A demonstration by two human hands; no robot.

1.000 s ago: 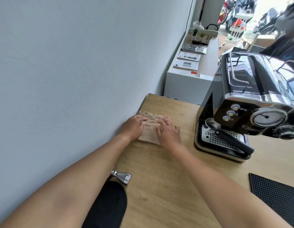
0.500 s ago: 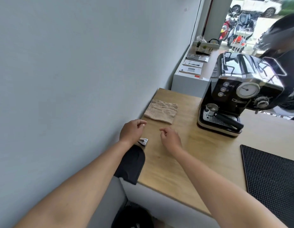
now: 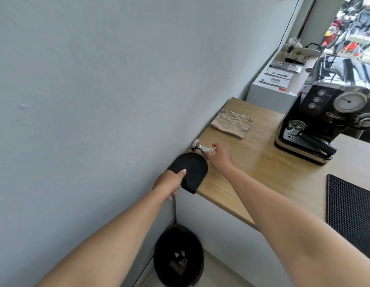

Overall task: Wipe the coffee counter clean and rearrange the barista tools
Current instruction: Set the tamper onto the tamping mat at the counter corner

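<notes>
Below the worktop's near left corner stands a black bin [image 3: 178,257] with pale scraps inside. On that corner, against the wall, the left hand [image 3: 169,182] grips a black rounded tamping mat [image 3: 192,168]; the right hand [image 3: 219,155] pinches a shiny metal tamper [image 3: 200,147]. Along the left edge lies a folded beige cloth [image 3: 231,123].

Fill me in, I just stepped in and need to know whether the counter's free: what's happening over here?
A person is tidying the wooden coffee counter. Their left hand grips the black rounded rubber tamping mat at the counter's corner by the wall, while the right hand pinches the small silver metal tamper lying just beyond it. The folded beige cloth sits set down nearer the black espresso machine, with no hand on it.
</notes>
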